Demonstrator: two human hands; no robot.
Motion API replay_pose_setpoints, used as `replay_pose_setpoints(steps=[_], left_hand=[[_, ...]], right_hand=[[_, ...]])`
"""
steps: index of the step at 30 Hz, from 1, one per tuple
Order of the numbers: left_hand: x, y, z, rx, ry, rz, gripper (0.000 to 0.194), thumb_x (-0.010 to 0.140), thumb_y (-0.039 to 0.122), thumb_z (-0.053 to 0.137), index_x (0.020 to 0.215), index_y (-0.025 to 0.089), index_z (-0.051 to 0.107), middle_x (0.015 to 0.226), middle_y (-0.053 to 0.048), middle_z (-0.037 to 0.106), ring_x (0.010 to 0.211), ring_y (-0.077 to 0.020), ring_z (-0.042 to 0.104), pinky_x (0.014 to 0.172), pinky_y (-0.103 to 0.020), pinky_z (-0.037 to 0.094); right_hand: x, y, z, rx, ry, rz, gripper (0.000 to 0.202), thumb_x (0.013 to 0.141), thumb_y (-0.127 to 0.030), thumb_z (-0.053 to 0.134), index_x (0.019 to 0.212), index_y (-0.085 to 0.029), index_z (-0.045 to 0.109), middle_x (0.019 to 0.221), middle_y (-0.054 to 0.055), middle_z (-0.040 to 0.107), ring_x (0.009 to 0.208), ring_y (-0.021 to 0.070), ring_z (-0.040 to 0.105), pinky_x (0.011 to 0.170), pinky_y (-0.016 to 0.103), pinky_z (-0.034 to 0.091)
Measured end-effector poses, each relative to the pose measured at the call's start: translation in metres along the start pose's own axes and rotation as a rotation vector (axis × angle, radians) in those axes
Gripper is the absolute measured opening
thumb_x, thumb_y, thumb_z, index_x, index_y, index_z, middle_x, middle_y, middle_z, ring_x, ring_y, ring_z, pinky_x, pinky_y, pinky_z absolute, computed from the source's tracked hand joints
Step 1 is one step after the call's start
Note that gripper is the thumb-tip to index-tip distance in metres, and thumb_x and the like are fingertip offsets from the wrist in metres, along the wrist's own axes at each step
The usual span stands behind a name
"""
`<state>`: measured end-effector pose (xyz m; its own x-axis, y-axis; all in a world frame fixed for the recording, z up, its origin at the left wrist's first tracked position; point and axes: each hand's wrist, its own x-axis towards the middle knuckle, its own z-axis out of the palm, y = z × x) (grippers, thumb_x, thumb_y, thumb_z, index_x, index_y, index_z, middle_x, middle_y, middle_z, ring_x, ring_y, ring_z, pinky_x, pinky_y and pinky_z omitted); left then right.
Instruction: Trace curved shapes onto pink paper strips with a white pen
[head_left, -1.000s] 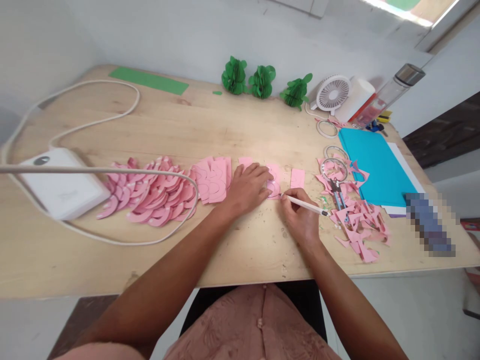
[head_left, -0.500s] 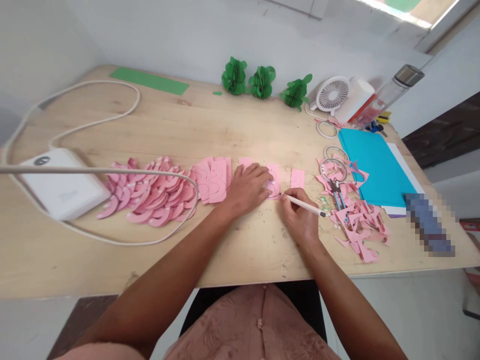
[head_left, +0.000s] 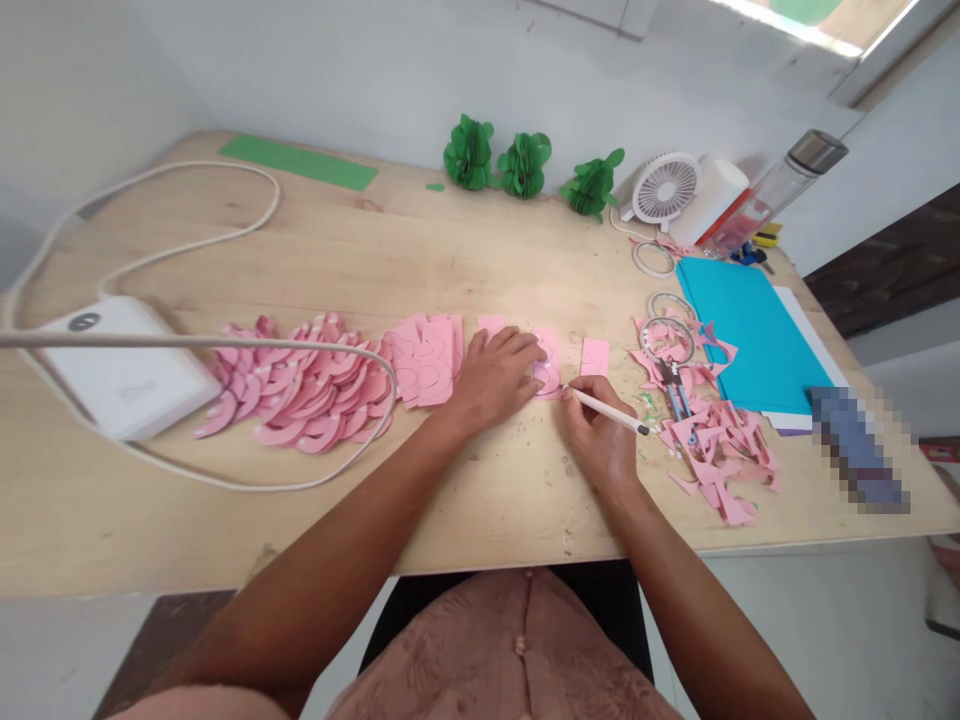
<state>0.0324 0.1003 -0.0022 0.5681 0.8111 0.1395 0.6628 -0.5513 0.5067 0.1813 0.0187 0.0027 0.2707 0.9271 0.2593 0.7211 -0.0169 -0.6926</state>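
Observation:
My right hand (head_left: 602, 435) grips a white pen (head_left: 611, 410), its tip at the right edge of a small pink paper piece (head_left: 547, 345). A curved outline shows on that piece. My left hand (head_left: 499, 378) lies flat with fingers stretched out, its fingertips on the same paper and covering part of it. Another pink slip (head_left: 595, 356) lies just beyond my right hand. Left of my left hand is a stack of pink pieces with drawn curves (head_left: 431, 360), beside a large heap of curved pink cutouts (head_left: 322, 385).
Pink scraps (head_left: 724, 450), scissors (head_left: 675, 385) and tape rolls (head_left: 667, 340) lie to the right, near a blue folder (head_left: 757, 330). Green paper shapes (head_left: 525, 165), a small fan (head_left: 666, 188) and a bottle (head_left: 772, 195) stand at the back. A cable (head_left: 322, 345) loops past a white box (head_left: 139, 370).
The far end of the pen has tipped very slightly. Both hands and the papers stay practically where they were.

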Motion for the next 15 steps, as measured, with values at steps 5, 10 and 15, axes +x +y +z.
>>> replay_pose_setpoints(steps=[5, 10, 15], left_hand=[[-0.0002, 0.0008, -0.0012, -0.004, -0.007, -0.005, 0.024, 0.085, 0.025, 0.051, 0.108, 0.025, 0.059, 0.133, -0.006, 0.056, 0.129, -0.0257, 0.041, 0.108, -0.053, 0.024], [-0.0004, 0.0019, -0.0025, -0.012, -0.017, -0.012, 0.024, 0.085, 0.025, 0.051, 0.108, 0.026, 0.059, 0.133, -0.005, 0.056, 0.13, -0.0256, 0.041, 0.109, -0.053, 0.023], [-0.0003, 0.0008, -0.0012, -0.002, -0.004, -0.006, 0.023, 0.085, 0.025, 0.051, 0.107, 0.026, 0.059, 0.132, -0.005, 0.057, 0.129, -0.0257, 0.042, 0.109, -0.054, 0.024]], right_hand=[[0.0, 0.001, 0.0005, -0.003, 0.001, -0.005, 0.011, 0.083, -0.028, 0.051, 0.082, -0.021, 0.059, 0.063, -0.003, 0.058, 0.054, 0.0124, 0.05, 0.055, 0.024, 0.038], [0.0005, 0.0017, 0.001, -0.01, 0.002, -0.01, 0.011, 0.083, -0.029, 0.051, 0.081, -0.021, 0.059, 0.063, -0.003, 0.059, 0.053, 0.0125, 0.05, 0.054, 0.024, 0.039], [0.0011, 0.0005, 0.0003, -0.021, 0.002, -0.013, 0.012, 0.083, -0.029, 0.05, 0.081, -0.022, 0.06, 0.062, -0.003, 0.059, 0.052, 0.0125, 0.049, 0.054, 0.025, 0.039]])
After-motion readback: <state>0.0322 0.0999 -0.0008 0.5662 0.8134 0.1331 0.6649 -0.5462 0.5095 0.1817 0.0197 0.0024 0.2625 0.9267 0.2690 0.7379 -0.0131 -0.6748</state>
